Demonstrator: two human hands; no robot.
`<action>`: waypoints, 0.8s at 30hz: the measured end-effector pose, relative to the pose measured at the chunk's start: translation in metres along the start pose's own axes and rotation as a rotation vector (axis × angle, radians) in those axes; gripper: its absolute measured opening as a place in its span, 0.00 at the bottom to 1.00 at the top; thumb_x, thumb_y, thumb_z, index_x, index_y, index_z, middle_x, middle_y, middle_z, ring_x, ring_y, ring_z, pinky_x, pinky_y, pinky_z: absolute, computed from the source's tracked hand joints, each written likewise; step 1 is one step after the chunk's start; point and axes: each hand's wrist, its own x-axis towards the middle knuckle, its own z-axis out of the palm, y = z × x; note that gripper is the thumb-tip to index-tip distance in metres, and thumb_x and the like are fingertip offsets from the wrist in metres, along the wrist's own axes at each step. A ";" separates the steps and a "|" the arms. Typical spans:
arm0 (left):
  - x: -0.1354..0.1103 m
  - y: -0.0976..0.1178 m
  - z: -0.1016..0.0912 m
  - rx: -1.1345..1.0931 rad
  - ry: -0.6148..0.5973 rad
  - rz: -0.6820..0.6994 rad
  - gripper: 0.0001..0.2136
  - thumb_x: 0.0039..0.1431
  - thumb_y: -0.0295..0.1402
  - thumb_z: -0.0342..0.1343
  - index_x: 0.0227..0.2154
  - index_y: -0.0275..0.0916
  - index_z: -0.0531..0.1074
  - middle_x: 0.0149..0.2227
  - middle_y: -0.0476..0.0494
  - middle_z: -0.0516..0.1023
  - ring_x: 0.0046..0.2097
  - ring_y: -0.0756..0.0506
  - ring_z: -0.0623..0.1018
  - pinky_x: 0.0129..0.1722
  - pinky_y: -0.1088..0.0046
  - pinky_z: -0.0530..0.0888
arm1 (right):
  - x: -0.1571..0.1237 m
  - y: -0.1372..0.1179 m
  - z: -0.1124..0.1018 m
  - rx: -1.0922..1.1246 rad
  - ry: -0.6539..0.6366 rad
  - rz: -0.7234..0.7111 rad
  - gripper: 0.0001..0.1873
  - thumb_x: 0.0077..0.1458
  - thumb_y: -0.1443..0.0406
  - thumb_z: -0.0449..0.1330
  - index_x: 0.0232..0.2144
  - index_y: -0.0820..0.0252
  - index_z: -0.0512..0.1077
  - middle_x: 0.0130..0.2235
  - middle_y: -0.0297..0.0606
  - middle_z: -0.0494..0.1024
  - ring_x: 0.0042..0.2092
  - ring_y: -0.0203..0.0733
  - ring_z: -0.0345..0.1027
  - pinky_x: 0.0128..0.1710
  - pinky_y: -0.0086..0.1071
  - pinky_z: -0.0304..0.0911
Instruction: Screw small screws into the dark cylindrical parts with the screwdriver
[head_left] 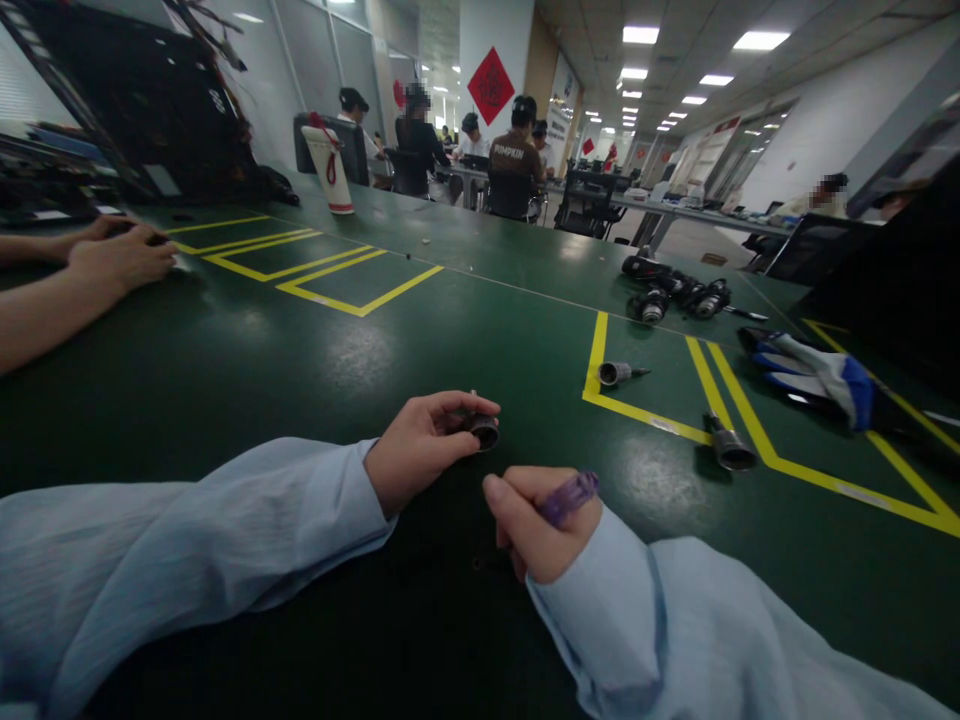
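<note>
My left hand reaches in from the left, its thumb and fingers closed round a dark metal cup-shaped part whose open round end faces right. A short stub of it shows above the fingers. Just to the right and nearer me, my right hand is wrapped round a tool with a see-through purple handle; the rest of that tool is hidden in the fist. The two hands are apart. Two similar metal cups with stems, one smaller and one larger, lie on their sides to the right.
Yellow tape marks squares on the green table. Farther right are black tools and a blue-and-white glove. A white cup stands at the back left. Another person's hands rest on the table at left.
</note>
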 end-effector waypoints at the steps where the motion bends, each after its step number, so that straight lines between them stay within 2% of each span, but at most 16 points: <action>1: 0.000 0.000 0.000 0.001 0.004 0.002 0.13 0.38 0.24 0.59 0.33 0.34 0.73 0.35 0.43 0.77 0.39 0.45 0.75 0.45 0.64 0.68 | 0.003 0.002 0.001 0.074 0.000 0.100 0.22 0.52 0.59 0.48 0.10 0.59 0.56 0.11 0.28 0.56 0.15 0.29 0.51 0.15 0.25 0.45; 3: 0.000 0.000 0.000 0.008 0.009 0.007 0.13 0.38 0.24 0.58 0.32 0.34 0.73 0.35 0.42 0.77 0.40 0.44 0.75 0.46 0.63 0.68 | 0.008 0.006 0.003 0.174 0.001 0.227 0.21 0.51 0.59 0.49 0.09 0.59 0.58 0.09 0.28 0.57 0.14 0.29 0.51 0.13 0.24 0.45; 4: 0.000 0.000 0.000 0.010 0.011 0.011 0.13 0.38 0.24 0.58 0.32 0.34 0.73 0.35 0.42 0.77 0.40 0.44 0.75 0.46 0.63 0.68 | 0.009 0.008 0.004 0.193 -0.001 0.233 0.21 0.51 0.59 0.49 0.09 0.59 0.59 0.09 0.28 0.57 0.13 0.29 0.51 0.13 0.24 0.45; 7: -0.001 0.001 0.000 0.009 0.007 0.009 0.14 0.38 0.23 0.58 0.32 0.34 0.73 0.36 0.43 0.77 0.41 0.44 0.75 0.47 0.62 0.67 | 0.006 0.008 0.004 0.171 0.000 0.098 0.22 0.51 0.58 0.49 0.10 0.59 0.59 0.10 0.28 0.58 0.13 0.28 0.52 0.13 0.23 0.45; 11: -0.001 0.001 0.000 -0.051 0.002 -0.008 0.14 0.38 0.23 0.57 0.34 0.35 0.73 0.36 0.43 0.77 0.40 0.44 0.75 0.46 0.63 0.68 | -0.002 0.005 -0.003 0.176 0.035 -0.083 0.23 0.54 0.58 0.47 0.11 0.60 0.60 0.10 0.28 0.60 0.14 0.28 0.55 0.16 0.23 0.51; 14: -0.002 0.001 0.000 -0.115 -0.008 -0.006 0.15 0.39 0.24 0.58 0.35 0.34 0.72 0.37 0.41 0.77 0.40 0.44 0.75 0.44 0.64 0.69 | -0.004 0.003 -0.010 0.140 0.168 -0.180 0.22 0.56 0.60 0.46 0.13 0.60 0.63 0.13 0.30 0.64 0.17 0.29 0.58 0.19 0.25 0.55; 18: -0.003 0.003 0.001 -0.146 0.001 0.016 0.15 0.38 0.23 0.58 0.34 0.34 0.72 0.38 0.41 0.76 0.41 0.44 0.75 0.43 0.65 0.69 | 0.002 0.008 -0.013 -0.089 0.364 -0.353 0.15 0.54 0.64 0.48 0.18 0.60 0.65 0.19 0.32 0.67 0.22 0.32 0.61 0.24 0.27 0.56; 21: -0.004 0.005 0.004 -0.173 0.012 0.028 0.14 0.38 0.23 0.59 0.33 0.34 0.70 0.39 0.41 0.75 0.41 0.44 0.75 0.43 0.65 0.70 | 0.008 0.014 -0.011 -0.190 0.406 -0.434 0.10 0.52 0.66 0.51 0.20 0.60 0.66 0.20 0.32 0.68 0.24 0.32 0.61 0.25 0.27 0.56; 24: -0.004 0.005 0.005 -0.162 0.009 0.035 0.13 0.38 0.24 0.60 0.31 0.34 0.70 0.39 0.41 0.76 0.40 0.45 0.75 0.42 0.66 0.70 | 0.012 0.020 -0.008 -0.207 0.394 -0.470 0.09 0.51 0.67 0.51 0.21 0.60 0.65 0.21 0.33 0.68 0.25 0.33 0.62 0.25 0.27 0.57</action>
